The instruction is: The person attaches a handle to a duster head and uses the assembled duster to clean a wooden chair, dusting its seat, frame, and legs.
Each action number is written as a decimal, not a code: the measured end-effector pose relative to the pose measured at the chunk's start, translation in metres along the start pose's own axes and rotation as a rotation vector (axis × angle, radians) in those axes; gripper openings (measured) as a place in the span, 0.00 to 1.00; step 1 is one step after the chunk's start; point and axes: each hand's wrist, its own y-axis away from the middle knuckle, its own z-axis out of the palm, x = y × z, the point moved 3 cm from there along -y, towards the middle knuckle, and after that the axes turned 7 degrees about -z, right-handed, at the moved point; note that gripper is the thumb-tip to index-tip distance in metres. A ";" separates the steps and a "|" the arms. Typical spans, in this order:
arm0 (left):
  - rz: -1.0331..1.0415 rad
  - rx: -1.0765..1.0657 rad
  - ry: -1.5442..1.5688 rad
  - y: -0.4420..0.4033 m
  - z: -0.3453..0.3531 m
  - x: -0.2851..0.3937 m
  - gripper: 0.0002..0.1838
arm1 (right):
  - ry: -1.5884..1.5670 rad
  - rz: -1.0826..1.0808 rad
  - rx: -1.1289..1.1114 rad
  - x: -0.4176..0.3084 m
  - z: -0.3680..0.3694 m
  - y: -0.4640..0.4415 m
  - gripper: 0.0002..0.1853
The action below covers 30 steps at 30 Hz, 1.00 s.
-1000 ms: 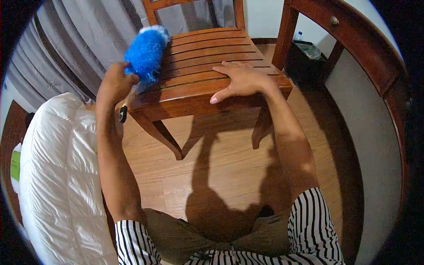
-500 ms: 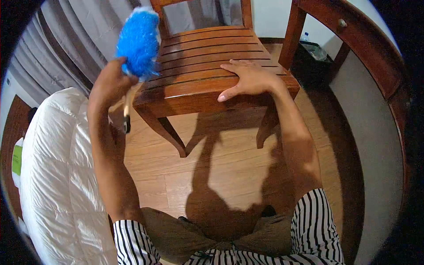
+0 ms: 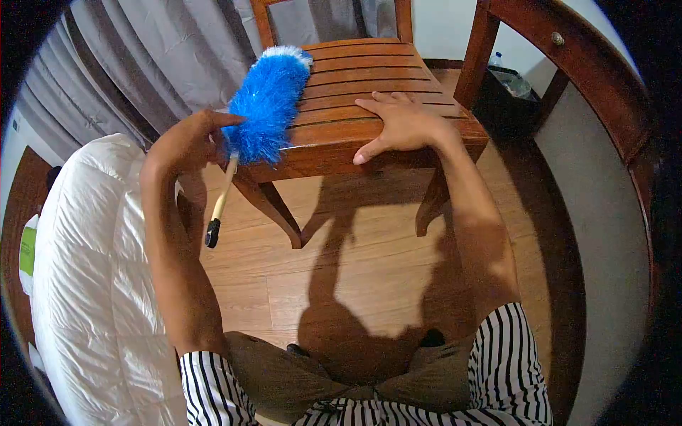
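A blue duster [image 3: 268,103] with a white tip lies on the front left part of the wooden chair's slatted seat [image 3: 355,67]. Its pale handle, black at the end, sticks out past the seat's front edge and points down over the floor. Beside the lower bristles is my left hand [image 3: 188,140], its fingers stretched out and loosely bent, the fingertips touching the blue fibres; the handle lies outside the hand. My right hand [image 3: 406,124] rests open on the seat's front right, fingers spread flat and thumb over the front edge.
On the left is a bed with a white quilt [image 3: 89,284]. Grey curtains [image 3: 163,57] hang behind the chair. To the right stands a wooden desk [image 3: 568,50] with a drawer knob, and a dark bin [image 3: 503,103] with a plastic liner sits behind its leg. The floor is wooden.
The duster has come down from above the seat's left edge onto the seat, moving right. My left hand has loosened from its closed grip on it. My right hand stays put.
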 end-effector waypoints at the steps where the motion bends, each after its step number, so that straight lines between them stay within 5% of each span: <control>1: 0.071 -0.003 0.054 -0.001 0.005 0.000 0.37 | -0.003 0.001 -0.002 0.000 0.000 0.000 0.70; 7: 0.609 0.147 -0.191 -0.003 0.023 0.006 0.28 | -0.001 0.017 -0.020 -0.002 -0.004 0.000 0.71; 10: 0.563 0.086 0.175 0.013 0.013 0.017 0.16 | -0.017 0.005 -0.033 -0.005 -0.007 0.001 0.71; 12: 0.541 0.132 0.602 0.015 0.005 0.012 0.17 | -0.020 0.008 -0.036 -0.005 -0.009 0.002 0.71; 14: 0.452 0.702 0.495 0.016 -0.027 -0.007 0.21 | -0.019 0.025 -0.031 -0.004 -0.007 0.004 0.70; 17: 0.396 0.962 0.798 0.024 -0.037 -0.026 0.22 | -0.025 0.016 -0.030 -0.005 -0.006 0.003 0.70; 23: 0.423 0.871 0.514 0.030 -0.040 -0.023 0.21 | -0.031 0.018 -0.039 -0.004 -0.006 0.002 0.71; 24: 0.298 0.866 0.491 0.036 -0.055 -0.038 0.19 | -0.026 0.015 -0.042 -0.005 -0.007 0.002 0.71; 25: 0.482 1.023 0.543 0.046 -0.066 -0.048 0.16 | -0.020 0.014 -0.045 -0.006 -0.008 0.002 0.71; 26: 0.490 1.238 0.242 0.064 -0.072 -0.059 0.14 | -0.014 0.016 -0.047 -0.006 -0.009 0.003 0.71; 28: 0.527 1.353 0.167 0.089 -0.085 -0.078 0.15 | -0.014 0.022 -0.044 -0.006 -0.009 0.003 0.71; 30: 0.568 1.243 0.503 0.092 -0.096 -0.106 0.16 | -0.002 0.029 -0.042 -0.007 -0.009 0.002 0.71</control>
